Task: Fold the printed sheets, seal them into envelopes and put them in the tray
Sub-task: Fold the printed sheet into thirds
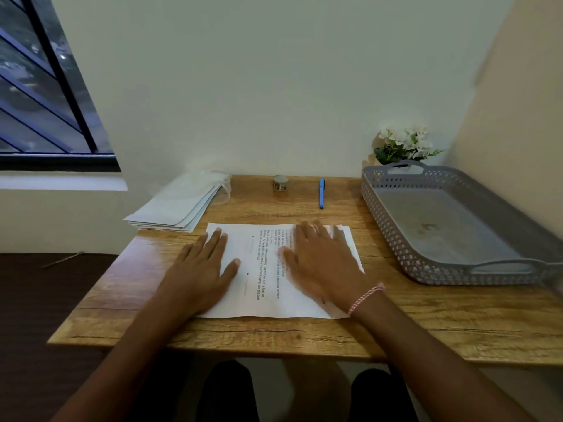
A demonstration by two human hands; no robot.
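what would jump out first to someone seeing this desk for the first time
The left hand and right hand lie flat on the printed sheets at the middle of the desk. A grey lattice tray stands at the right, a stack of envelopes at the far left.

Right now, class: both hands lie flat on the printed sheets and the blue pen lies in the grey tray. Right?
No. The head view shows the blue pen on the table, left of the grey tray, not in it. The rest holds.

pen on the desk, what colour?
Blue. The pen lies near the desk's back edge, between tape roll and tray; head view.
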